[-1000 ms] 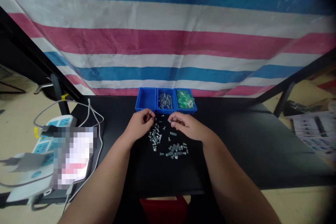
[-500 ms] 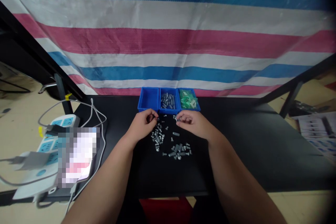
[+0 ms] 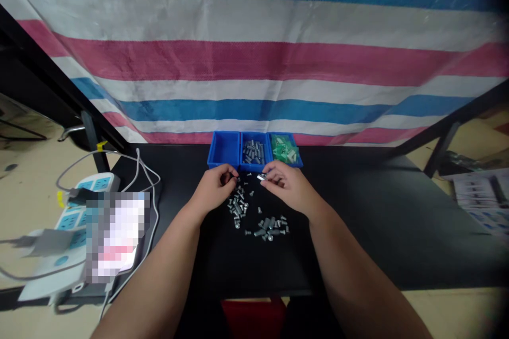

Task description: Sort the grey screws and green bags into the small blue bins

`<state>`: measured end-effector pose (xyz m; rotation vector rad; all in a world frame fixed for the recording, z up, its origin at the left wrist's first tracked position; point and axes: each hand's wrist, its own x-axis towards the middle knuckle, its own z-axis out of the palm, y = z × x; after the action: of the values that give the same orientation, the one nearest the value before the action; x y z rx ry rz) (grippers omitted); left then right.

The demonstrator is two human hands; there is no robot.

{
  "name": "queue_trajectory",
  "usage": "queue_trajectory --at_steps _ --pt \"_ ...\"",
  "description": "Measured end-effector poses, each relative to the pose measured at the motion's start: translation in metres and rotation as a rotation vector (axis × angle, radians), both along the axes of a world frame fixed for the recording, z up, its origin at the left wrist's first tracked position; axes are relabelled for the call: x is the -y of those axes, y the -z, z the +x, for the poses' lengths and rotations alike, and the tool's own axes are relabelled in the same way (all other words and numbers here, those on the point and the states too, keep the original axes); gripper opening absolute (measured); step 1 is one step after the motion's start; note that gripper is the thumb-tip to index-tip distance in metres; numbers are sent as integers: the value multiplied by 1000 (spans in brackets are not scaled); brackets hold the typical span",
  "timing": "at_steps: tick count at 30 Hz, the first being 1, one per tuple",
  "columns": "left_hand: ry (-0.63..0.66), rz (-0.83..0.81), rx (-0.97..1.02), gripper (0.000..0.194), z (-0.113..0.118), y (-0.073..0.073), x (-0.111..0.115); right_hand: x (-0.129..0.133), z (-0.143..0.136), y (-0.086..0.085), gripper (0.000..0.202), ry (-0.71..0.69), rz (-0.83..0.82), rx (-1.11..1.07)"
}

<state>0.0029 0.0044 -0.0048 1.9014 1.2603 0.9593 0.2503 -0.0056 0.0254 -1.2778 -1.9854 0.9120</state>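
Note:
My right hand (image 3: 287, 183) pinches a short silvery metal cylinder (image 3: 261, 177) between thumb and fingers, just in front of the blue bins. My left hand (image 3: 217, 186) hovers at the left, thumb and fingertips pressed together; what they hold, if anything, is too small to make out. Below it lies a pile of small screws (image 3: 237, 206) with a few grey cylinders among them. A second pile of grey cylinders and screws (image 3: 271, 226) lies nearer to me on the right. Several single screws (image 3: 252, 193) are scattered between the hands.
Three blue bins stand in a row at the back: an empty bin (image 3: 225, 149), a bin of grey cylinders (image 3: 255, 167), a bin with green packets (image 3: 284, 149). At left lie a white power strip (image 3: 66, 233), a phone (image 3: 129, 243) and loose cables on the black table (image 3: 358, 233).
My right hand has taken up the grey cylinder that lay alone between the piles and now holds it near the bins. My left hand has hardly moved.

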Motion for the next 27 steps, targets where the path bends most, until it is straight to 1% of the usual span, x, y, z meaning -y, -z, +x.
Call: queue_trajectory --at_steps 2,4,5,6,7,8,10,11,13,15,16,19,21,24,27 --pt "-2 -5 -4 12 0 0 0 -2 2 2 16 -27 -33 -21" --pt "-2 -11 -4 12 0 0 0 -4 5 7 11 -119 -130 24" --pt "-1 -10 -5 12 0 0 0 -6 5 9 12 -154 -181 40" --pt "0 -8 -6 13 0 0 0 -8 5 11 13 -164 -220 29" --pt "1 -6 -6 13 0 0 0 -9 5 12 14 -137 -235 -19" --pt "3 -5 -5 13 0 0 0 -10 4 12 17 -79 -228 -96" --pt "3 -1 -1 13 0 -1 0 -12 2 10 29 66 -190 -256" --pt "3 -1 2 13 0 -1 0 -12 2 9 33 120 -173 -298" --pt "2 0 5 13 0 -2 0 -10 3 5 32 148 -148 -262" --pt "3 -3 6 12 0 -2 1 -8 7 1 25 69 -157 -135" --pt "4 -2 7 12 0 -3 1 -7 10 0 23 -8 -189 -64" --pt "1 7 8 13 0 -3 1 -2 17 -3 21 -294 -374 164" --pt "1 9 7 13 0 -3 1 -1 19 -3 22 -404 -415 305" --pt "0 -3 9 14 0 -3 1 -1 18 -1 20 -434 -346 420" --pt "-8 -6 2 13 0 -3 1 -1 15 2 15 -425 -288 442"
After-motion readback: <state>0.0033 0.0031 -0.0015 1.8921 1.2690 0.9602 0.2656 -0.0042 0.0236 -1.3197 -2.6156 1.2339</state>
